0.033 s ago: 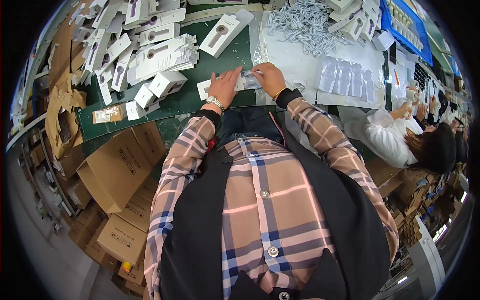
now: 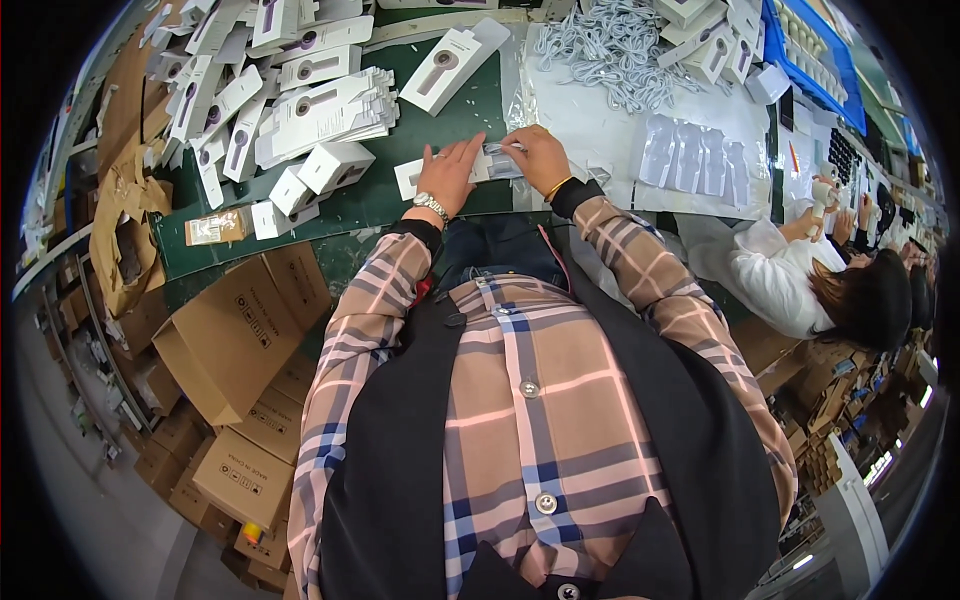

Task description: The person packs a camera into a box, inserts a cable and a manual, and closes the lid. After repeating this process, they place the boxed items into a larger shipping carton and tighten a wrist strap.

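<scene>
A: How do the hands stand?

B: The left hand [image 2: 449,178] lies palm down, fingers extended and slightly spread, over a white box [image 2: 408,181]. The right hand [image 2: 543,160] has its fingers bent, tips at a clear plastic piece [image 2: 504,168]; whether they pinch it or only touch it, I can't tell.

A: And how do box and plastic lie?

B: Roughly in one line on the green counter [image 2: 425,128], close to its near edge, the long axis running left to right. The box is on the left, the plastic on the right, between the hands. I'd judge that line matters most: the left hand covers the box, while the right hand is nearer its right end.

A: What's hard to make out?

B: The box's middle is hidden under the left hand. The right hand hides some of the plastic, and I can't say whether it sits inside the box or merely against it.

A: Farther out?

B: Small white boxes [image 2: 342,168] to the left, clear trays [image 2: 688,160] to the right, and far off, white cables [image 2: 605,55], cut off by the upper edge.
</scene>
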`<state>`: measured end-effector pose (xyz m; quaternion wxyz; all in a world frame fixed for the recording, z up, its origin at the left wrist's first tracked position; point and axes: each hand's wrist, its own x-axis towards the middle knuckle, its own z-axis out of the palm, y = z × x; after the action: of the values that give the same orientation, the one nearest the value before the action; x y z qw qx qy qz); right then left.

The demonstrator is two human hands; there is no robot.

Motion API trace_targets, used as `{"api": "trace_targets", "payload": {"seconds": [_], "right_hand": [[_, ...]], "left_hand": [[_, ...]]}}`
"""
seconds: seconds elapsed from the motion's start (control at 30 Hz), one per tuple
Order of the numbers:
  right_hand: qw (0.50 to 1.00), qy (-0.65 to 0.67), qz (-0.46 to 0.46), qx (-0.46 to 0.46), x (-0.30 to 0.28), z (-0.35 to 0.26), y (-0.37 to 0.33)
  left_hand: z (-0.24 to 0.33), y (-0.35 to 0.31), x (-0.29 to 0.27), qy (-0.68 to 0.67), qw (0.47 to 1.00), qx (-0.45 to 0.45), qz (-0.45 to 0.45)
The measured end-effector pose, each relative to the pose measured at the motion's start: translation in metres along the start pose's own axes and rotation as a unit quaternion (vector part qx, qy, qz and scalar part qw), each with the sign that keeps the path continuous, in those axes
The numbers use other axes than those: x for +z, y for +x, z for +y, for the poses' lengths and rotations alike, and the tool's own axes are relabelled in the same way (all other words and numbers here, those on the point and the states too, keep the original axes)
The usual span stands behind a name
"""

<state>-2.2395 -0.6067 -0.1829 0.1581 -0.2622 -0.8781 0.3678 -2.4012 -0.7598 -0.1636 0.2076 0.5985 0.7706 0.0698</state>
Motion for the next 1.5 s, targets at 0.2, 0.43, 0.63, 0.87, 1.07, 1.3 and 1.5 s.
{"api": "trace_targets", "payload": {"seconds": [0.2,0.43,0.63,0.87,1.07,1.3,1.5], "right_hand": [[0.996,0.03,0.037,-0.07,0.014,0.011,0.006],[0.985,-0.118,0.016,-0.125,0.018,0.008,0.012],[0.957,-0.264,-0.026,-0.113,0.024,0.002,0.016],[0.965,-0.221,0.024,-0.142,0.023,0.004,-0.004],[0.954,-0.253,-0.119,-0.111,0.011,-0.008,-0.009],[0.949,0.015,0.057,0.31,-0.011,-0.013,-0.033],[0.97,0.118,0.118,0.175,-0.005,-0.057,-0.034]], "left_hand": [[0.001,0.004,0.0,-0.002,1.0,-0.006,-0.004],[0.001,0.005,-0.002,0.002,1.0,-0.015,-0.007],[0.003,0.007,-0.002,-0.003,1.0,-0.014,-0.007],[0.0,0.008,0.002,-0.006,1.0,-0.009,-0.007],[-0.002,0.01,0.002,0.005,1.0,-0.002,-0.026],[-0.001,0.012,0.002,0.068,0.994,-0.067,-0.059],[0.011,0.007,-0.007,0.014,0.999,-0.025,0.013]]}}
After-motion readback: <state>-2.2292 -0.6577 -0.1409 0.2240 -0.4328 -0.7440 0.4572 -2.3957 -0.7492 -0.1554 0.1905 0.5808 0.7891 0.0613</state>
